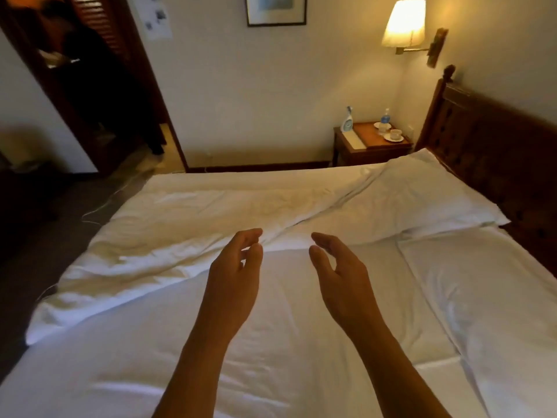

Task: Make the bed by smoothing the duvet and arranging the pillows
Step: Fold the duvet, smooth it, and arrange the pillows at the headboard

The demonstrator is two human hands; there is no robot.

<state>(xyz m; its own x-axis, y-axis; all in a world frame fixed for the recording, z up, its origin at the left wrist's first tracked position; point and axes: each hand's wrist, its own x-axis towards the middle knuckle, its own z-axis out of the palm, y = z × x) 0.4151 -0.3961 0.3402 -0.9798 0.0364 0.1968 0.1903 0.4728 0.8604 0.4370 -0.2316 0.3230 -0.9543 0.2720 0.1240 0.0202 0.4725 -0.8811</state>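
White duvet (168, 233) lies bunched across the bed's far half, its near edge just beyond the fingertips of the left hand (235, 267) and right hand (337, 267). Both hands hover with fingers loosely curved and slightly apart, holding nothing. 1 pillow (434, 197) rests by the headboard (494, 146). On the nightstand (370, 143): 1 bottle (384, 120), its label unreadable, and seemingly 1 cup (395, 134).

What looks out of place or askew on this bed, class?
The duvet lies bunched and creased across the bed's far half, its near edge running at a slant and leaving bare sheet in front. Both hands hover above that edge, holding nothing.
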